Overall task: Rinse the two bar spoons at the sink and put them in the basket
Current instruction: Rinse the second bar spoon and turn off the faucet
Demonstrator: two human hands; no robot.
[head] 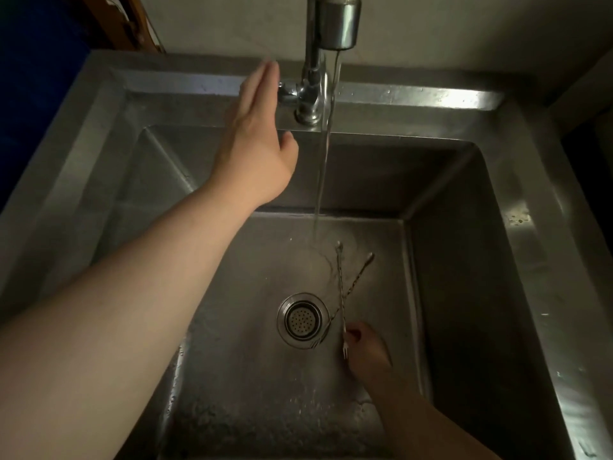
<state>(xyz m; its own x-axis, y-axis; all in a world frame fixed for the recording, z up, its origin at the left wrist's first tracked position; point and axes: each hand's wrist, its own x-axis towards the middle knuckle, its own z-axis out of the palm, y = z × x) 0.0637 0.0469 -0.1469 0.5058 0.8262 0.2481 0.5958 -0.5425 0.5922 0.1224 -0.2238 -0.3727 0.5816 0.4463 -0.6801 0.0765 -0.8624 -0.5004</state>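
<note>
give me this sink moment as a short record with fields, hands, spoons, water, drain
left hand: open, flat, fingers by the chrome tap's side lever
right hand: low in the basin, pinching one spoon near its fork end
spoons: two thin twisted metal bar spoons, crossed in an X, bowls toward the stream
water: running stream landing just left of the spoon bowls
drain: round perforated metal strainer, left of the spoons
sink: stainless steel basin, wet floor
basket: not in view

The deep brushed stainless-steel sink [471,94] looks dull and wet-speckled; the chrome tap [311,94] shines glossy, and the two thin twisted-metal bar spoons [345,293] glint beside the perforated steel drain strainer [301,319]
</note>
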